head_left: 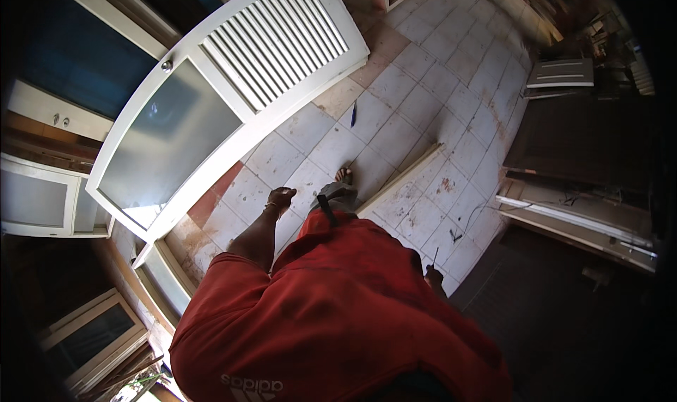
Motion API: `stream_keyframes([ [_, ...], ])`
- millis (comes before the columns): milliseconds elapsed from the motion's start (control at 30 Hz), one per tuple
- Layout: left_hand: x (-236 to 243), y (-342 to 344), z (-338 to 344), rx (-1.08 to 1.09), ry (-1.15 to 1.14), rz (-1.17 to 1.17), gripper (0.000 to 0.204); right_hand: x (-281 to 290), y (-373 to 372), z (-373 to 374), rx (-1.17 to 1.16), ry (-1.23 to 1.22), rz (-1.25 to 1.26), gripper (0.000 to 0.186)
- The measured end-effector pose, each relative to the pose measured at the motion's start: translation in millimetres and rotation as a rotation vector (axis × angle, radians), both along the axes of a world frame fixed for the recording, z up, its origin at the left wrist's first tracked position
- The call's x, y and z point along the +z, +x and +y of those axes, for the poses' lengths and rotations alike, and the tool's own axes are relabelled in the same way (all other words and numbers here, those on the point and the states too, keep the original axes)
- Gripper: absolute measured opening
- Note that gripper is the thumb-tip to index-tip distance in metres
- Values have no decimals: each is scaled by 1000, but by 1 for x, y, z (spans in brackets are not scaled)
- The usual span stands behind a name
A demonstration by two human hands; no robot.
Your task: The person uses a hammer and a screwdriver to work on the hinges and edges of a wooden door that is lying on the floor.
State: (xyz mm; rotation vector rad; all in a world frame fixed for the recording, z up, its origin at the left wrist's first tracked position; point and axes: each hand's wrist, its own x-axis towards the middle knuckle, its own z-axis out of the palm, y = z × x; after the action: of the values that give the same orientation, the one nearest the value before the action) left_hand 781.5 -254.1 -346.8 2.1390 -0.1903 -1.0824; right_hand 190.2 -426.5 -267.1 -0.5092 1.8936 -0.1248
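My left hand (281, 199) hangs in front of me, left of my red top, with a band at the wrist. Its fingers are curled together, and whether anything small is in them cannot be made out. Low on the right, partly hidden by my top, my right hand (434, 278) grips a thin, dark rod-like tool (436, 254) that points up. Beyond my left hand stands a white door (248, 123) with a slatted panel, a frosted pane and a round knob (167, 66). It touches neither hand.
A long pale wooden strip (405, 178) lies on the tiled floor (451, 77) by my bare foot (343, 174). Farther ahead lies a blue pen-like object (353, 115). Dark panels (564, 137) and pale boards (578, 218) are stacked at right. More framed panels (42, 194) stand at left.
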Motion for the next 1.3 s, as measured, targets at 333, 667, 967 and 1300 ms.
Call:
stream_keyframes([
  [333, 99, 51, -319, -324, -127, -142, 44, -9, 86, -186, 305, -278, 39, 26],
  [667, 71, 51, -386, -129, 146, -153, 49, -67, 86, -473, 1114, -397, 285, 32],
  [967, 99, -40, -457, 234, 215, -158, 42, 41, 239, -810, 745, -256, 21, 41],
  [1300, 92, -68, -597, 711, 183, 57, 46, 68, 536, -922, 1044, -375, -251, 32],
])
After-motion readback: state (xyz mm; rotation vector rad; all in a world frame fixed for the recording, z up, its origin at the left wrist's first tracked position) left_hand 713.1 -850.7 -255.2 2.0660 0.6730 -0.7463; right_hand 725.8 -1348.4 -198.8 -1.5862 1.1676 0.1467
